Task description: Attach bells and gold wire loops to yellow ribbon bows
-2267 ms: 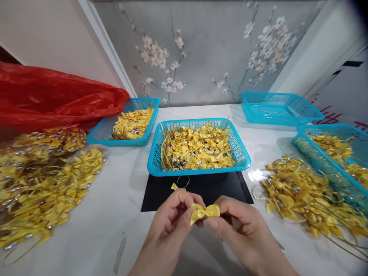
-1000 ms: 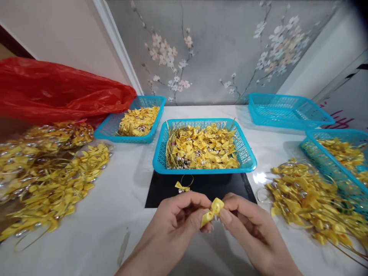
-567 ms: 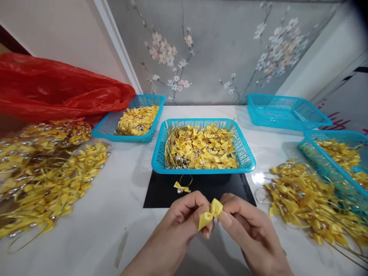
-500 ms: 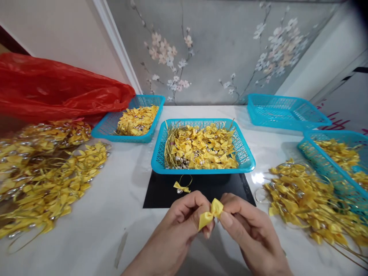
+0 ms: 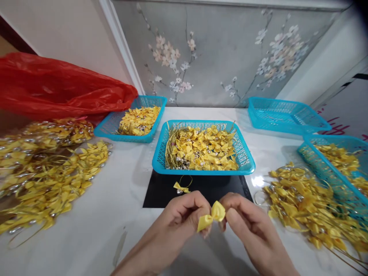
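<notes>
Near the front of the table, my left hand [image 5: 188, 218] pinches a yellow ribbon bow [image 5: 217, 212] by its left side. The bow's right loop stands puffed and rounded. My right hand [image 5: 247, 220] is closed at that loop, its thumb at the loop's edge; the fingertips behind are partly hidden. Just beyond my hands, a small finished bow with a silver bell and a gold cord loop [image 5: 181, 188] lies on a black mat [image 5: 161, 195]. Behind it a blue basket [image 5: 204, 171] holds many such bows with bells and cords.
To the left lies a big heap of yellow bows [image 5: 57, 184], with a red plastic bag [image 5: 63, 88] and another blue basket [image 5: 129, 138] behind. On the right are a loose pile of bows [image 5: 301, 199], a part-filled blue basket [image 5: 330, 165] and a further blue basket [image 5: 287, 115].
The bow's right loop looks rounder and turns more toward me. My right thumb has drawn back from the loop's face to its edge. The view has tilted slightly.
</notes>
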Demonstrator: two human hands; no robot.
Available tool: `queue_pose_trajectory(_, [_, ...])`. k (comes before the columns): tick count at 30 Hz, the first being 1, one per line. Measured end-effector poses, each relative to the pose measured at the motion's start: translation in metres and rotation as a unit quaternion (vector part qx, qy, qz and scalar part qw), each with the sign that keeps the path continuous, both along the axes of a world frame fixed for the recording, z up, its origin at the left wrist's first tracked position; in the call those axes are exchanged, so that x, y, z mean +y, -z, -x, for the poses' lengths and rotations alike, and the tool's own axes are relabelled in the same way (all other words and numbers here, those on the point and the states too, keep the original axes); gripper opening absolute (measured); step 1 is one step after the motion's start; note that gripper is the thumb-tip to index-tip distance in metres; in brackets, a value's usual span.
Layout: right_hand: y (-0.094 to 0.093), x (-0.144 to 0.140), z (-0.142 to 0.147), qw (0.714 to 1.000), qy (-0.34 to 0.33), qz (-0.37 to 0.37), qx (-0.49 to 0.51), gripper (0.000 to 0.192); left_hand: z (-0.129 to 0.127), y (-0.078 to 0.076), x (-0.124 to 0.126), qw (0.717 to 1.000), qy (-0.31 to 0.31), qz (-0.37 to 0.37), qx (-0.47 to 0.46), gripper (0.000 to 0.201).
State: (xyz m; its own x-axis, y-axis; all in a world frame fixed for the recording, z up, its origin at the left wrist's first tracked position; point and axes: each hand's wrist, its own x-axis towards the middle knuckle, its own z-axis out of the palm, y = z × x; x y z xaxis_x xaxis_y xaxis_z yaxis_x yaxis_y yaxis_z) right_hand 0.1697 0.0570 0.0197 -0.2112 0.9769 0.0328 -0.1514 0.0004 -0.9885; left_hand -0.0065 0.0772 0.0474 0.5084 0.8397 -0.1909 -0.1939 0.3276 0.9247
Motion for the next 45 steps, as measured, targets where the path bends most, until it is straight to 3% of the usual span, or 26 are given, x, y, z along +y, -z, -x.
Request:
queue_pose_trajectory(3, [-0.001, 0.004, -0.005, 0.997, -0.033, 0.072, 0.018, 0.027, 0.006, -0.006, 0.005, 0.989, 0.037, -0.064, 0.128, 0.027])
queue_pose_trajectory(6, [-0.005, 0.006, -0.004, 0.994, -0.07, 0.087, 0.007, 0.026, 0.008, -0.011, 0.009, 0.979, 0.044, -0.083, 0.18, 0.027])
queue_pose_trajectory(10, [-0.007, 0.007, 0.002, 0.995, -0.042, 0.089, -0.006, 0.024, 0.009, -0.01, 0.008, 0.99, 0.002, -0.054, 0.131, 0.03])
queue_pose_trajectory(13, [-0.006, 0.005, 0.005, 0.997, -0.007, 0.081, -0.004, 0.023, 0.008, -0.005, 0.002, 0.995, -0.064, -0.009, 0.078, 0.027])
queue_pose_trajectory(19, [-0.003, -0.001, 0.013, 0.997, 0.079, 0.011, 0.004, 0.011, 0.0, 0.003, -0.012, 0.985, -0.165, 0.008, 0.044, 0.015])
queue_pose_trajectory(23, [0.0, -0.002, 0.015, 0.998, 0.06, -0.009, 0.018, 0.011, -0.007, 0.005, -0.013, 0.978, -0.187, -0.039, 0.079, 0.011])
queue_pose_trajectory(28, [-0.003, 0.0, 0.005, 0.998, 0.034, -0.018, -0.045, 0.011, -0.006, 0.005, -0.009, 0.97, -0.206, -0.076, 0.107, 0.015])
queue_pose_trajectory(32, [-0.009, 0.006, -0.004, 0.991, 0.047, -0.077, -0.097, 0.019, -0.004, 0.004, -0.011, 0.953, -0.208, -0.135, 0.172, 0.013])
queue_pose_trajectory(37, [-0.018, 0.012, 0.0, 0.951, 0.02, -0.188, -0.243, 0.008, -0.007, 0.005, -0.015, 0.883, -0.188, -0.314, 0.295, 0.017])
queue_pose_trajectory(40, [-0.021, 0.012, 0.004, 0.94, 0.023, -0.189, -0.284, 0.007, -0.009, 0.007, -0.016, 0.851, -0.187, -0.372, 0.321, 0.02])
queue_pose_trajectory(45, [-0.019, 0.011, 0.005, 0.944, 0.016, -0.149, -0.294, 0.019, -0.008, 0.009, -0.015, 0.863, -0.177, -0.354, 0.315, 0.018])
